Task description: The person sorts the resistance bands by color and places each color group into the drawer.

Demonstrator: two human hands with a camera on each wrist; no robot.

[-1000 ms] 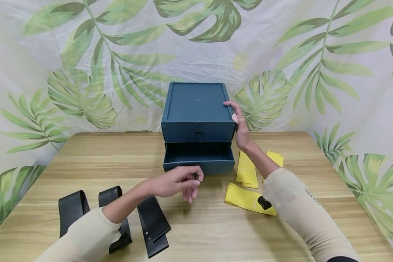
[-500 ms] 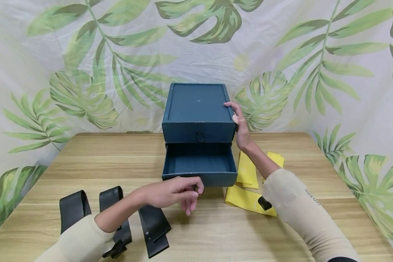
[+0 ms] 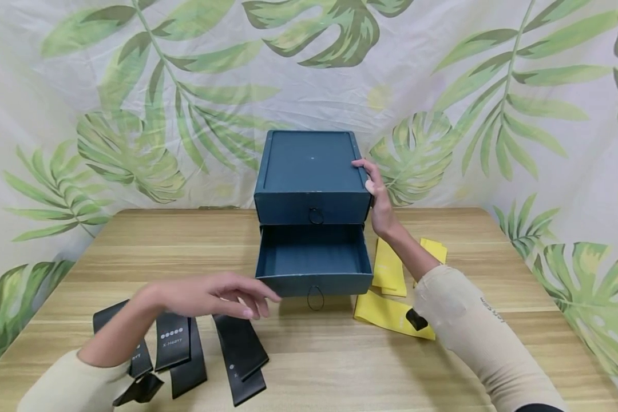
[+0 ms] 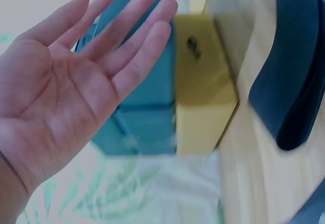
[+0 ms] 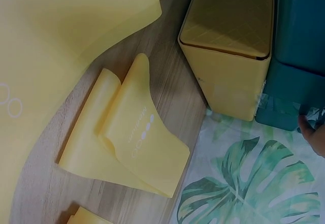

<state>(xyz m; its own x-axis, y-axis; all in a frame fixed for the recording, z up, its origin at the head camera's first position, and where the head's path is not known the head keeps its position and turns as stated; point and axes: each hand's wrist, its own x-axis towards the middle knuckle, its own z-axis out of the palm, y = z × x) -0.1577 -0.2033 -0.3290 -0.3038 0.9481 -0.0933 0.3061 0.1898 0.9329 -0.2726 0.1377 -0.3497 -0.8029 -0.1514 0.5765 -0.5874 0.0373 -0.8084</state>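
Note:
The blue two-drawer box [image 3: 311, 160] stands at the table's back, upper drawer closed, lower drawer [image 3: 314, 283] pulled out with nothing inside. A ring pull [image 3: 316, 298] hangs from the lower drawer's front. To the left of that ring, my left hand [image 3: 213, 294] hovers above the black bands, holding nothing. Its palm [image 4: 66, 92] and loosely extended fingers show in the left wrist view. My right hand [image 3: 380, 200] rests against the box's right side, fingertips over the top edge; part of it [image 5: 315, 135] shows at the right wrist view's edge.
Several black bands [image 3: 239, 355] lie at the table's left front. Yellow bands [image 3: 388, 312] lie right of the drawer, partly under the right forearm. Both wrist views show a yellow box section [image 5: 223, 76] adjoining the blue-green one. A leaf-patterned cloth [image 3: 211, 68] hangs behind.
The lower drawer slid farther out toward the front. My left hand then let go of its ring and moved left. My right hand stayed against the box.

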